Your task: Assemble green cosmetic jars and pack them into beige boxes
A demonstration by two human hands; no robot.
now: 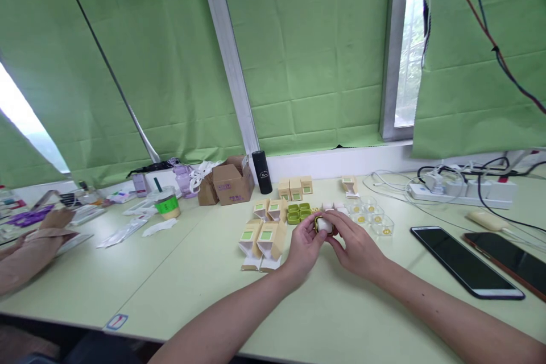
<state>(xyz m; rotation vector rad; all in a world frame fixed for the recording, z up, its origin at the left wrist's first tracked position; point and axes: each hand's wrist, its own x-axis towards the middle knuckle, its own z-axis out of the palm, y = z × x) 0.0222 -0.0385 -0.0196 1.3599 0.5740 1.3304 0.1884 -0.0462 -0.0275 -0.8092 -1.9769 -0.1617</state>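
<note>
My left hand (303, 243) and my right hand (353, 240) meet above the table, their fingers closed around one small piece. It is a white rounded piece (325, 225) with an olive-green and gold-coloured rim, partly covered by my fingers. Just left of my left hand stand several open cream cardboard boxes (272, 237) with green windows. Behind my hands are square olive-green cups (293, 218) and white rounded pieces (339, 206). Clear plastic cases (384, 226) with yellow centres lie to the right of my right hand.
Closed small boxes (290, 189), a black bottle (261, 172) and a brown carton (232, 182) stand at the back. Two phones (467, 261) and a power strip (464, 190) with cables lie right. A drink cup (166, 205) and another person's arm (36, 250) are left.
</note>
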